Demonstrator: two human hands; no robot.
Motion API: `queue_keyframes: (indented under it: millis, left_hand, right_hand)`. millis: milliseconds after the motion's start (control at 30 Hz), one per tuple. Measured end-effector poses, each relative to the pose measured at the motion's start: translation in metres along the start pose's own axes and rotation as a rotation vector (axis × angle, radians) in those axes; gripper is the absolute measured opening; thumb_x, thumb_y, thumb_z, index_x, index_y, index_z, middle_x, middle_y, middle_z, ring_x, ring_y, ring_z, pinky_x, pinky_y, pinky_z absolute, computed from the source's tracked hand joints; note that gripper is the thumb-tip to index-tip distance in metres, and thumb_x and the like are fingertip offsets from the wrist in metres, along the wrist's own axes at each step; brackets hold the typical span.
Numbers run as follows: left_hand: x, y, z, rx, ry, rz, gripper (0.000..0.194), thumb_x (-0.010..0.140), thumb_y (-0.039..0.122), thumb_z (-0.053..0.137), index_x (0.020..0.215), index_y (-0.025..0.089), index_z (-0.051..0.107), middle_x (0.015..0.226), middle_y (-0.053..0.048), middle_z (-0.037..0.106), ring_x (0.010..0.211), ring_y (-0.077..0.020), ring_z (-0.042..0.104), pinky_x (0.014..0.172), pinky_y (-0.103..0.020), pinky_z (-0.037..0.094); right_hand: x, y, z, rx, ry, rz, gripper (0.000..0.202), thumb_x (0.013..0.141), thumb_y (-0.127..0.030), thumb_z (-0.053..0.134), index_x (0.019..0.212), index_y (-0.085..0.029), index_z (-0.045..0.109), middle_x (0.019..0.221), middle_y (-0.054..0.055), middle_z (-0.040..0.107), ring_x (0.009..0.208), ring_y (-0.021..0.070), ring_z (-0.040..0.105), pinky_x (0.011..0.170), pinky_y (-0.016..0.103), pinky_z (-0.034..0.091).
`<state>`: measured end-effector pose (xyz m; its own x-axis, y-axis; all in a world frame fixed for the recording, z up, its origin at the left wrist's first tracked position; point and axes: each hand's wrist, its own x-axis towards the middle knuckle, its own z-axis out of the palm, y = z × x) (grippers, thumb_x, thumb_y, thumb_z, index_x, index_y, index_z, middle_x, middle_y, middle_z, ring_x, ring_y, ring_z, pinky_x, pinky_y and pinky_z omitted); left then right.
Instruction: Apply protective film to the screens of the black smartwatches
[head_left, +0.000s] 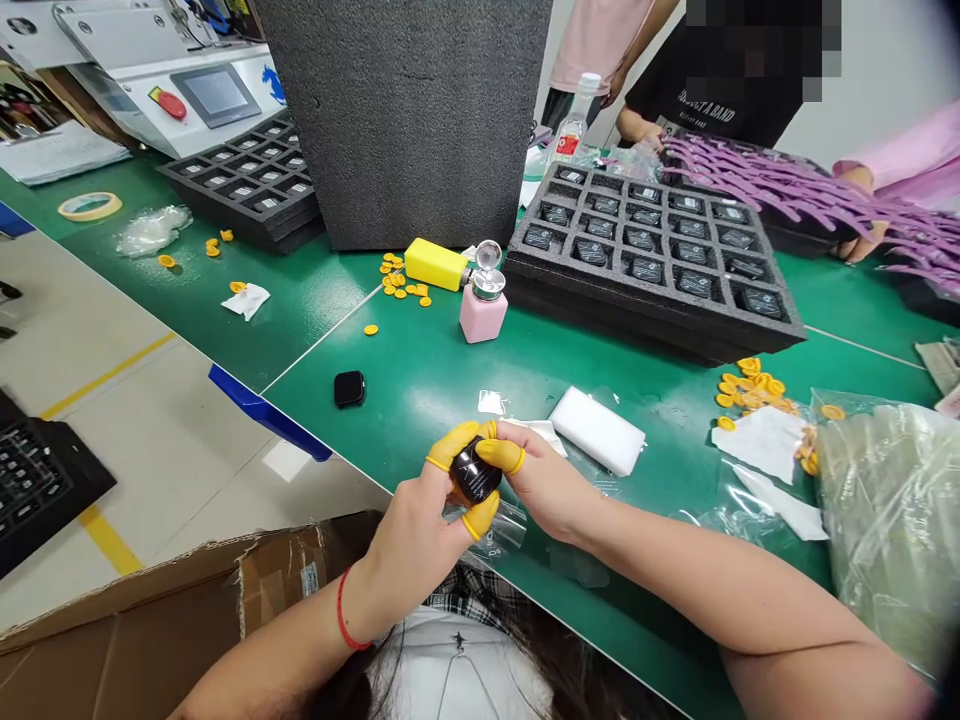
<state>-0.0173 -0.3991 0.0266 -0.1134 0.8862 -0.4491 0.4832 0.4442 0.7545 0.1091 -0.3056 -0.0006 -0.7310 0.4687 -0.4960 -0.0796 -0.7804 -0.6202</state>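
A small black watch-like device point(477, 474) with pale printing on its face is held between both hands near the table's front edge. My left hand point(427, 515), with yellow finger cots and a red string at the wrist, grips it from the left and below. From the right, my right hand point(536, 475) pinches its upper edge, also in yellow cots. Another black square device point(349, 389) lies on the green table to the left. A white block point(598, 430) rests just right of the hands. Behind them stands a pink bottle point(483, 310) with its metal lid up.
A yellow bottle point(435, 264) lies beside scattered finger cots. Foam trays point(645, 300) of black devices stand behind, next to a tall foam block point(420, 120). A clear plastic bag point(892, 520) is at the right. Co-workers' hands touch purple strips point(780, 185) at the back right.
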Motion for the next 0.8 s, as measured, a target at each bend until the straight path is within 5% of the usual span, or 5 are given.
queue_keyframes:
  millis: [200,367,600,800]
  left_hand:
    - [0.004,0.005,0.000,-0.028,0.014,-0.054,0.065,0.085,0.035,0.063,0.139,0.015,0.032,0.090,-0.006,0.070,0.081,-0.0205,0.067,0.079,-0.034,0.054]
    - [0.009,0.007,-0.008,-0.289,0.010,-0.046,0.068,0.081,0.028,0.068,0.138,0.012,0.036,0.077,0.000,0.067,0.068,-0.0113,0.063,0.068,-0.021,0.052]
    - [0.007,0.005,-0.012,-0.285,-0.003,-0.067,0.074,0.079,0.026,0.068,0.141,0.010,0.032,0.078,0.001,0.066,0.068,-0.0098,0.060,0.068,-0.019,0.051]
    - [0.004,-0.002,-0.026,-0.253,-0.132,-0.088,0.065,0.081,0.029,0.067,0.138,0.015,0.039,0.079,0.001,0.063,0.067,-0.0095,0.054,0.065,-0.019,0.047]
  right_hand:
    - [0.004,-0.001,-0.002,-0.028,0.056,0.044,0.043,0.060,-0.051,0.078,0.066,-0.015,0.056,0.066,0.000,0.052,0.069,0.0125,0.044,0.072,0.027,0.038]
    - [0.006,-0.009,-0.010,-0.119,0.005,0.017,0.059,0.069,-0.073,0.062,0.064,-0.015,0.057,0.072,0.004,0.056,0.077,0.0154,0.046,0.089,0.034,0.037]
    - [0.002,-0.017,-0.010,-0.157,-0.057,0.060,0.033,0.061,-0.043,0.078,0.064,-0.015,0.061,0.072,0.002,0.059,0.079,0.0148,0.050,0.087,0.031,0.038]
    - [0.007,-0.016,-0.017,-0.199,-0.125,0.091,0.027,0.062,-0.038,0.078,0.060,-0.013,0.066,0.067,0.001,0.060,0.073,0.0124,0.050,0.079,0.028,0.039]
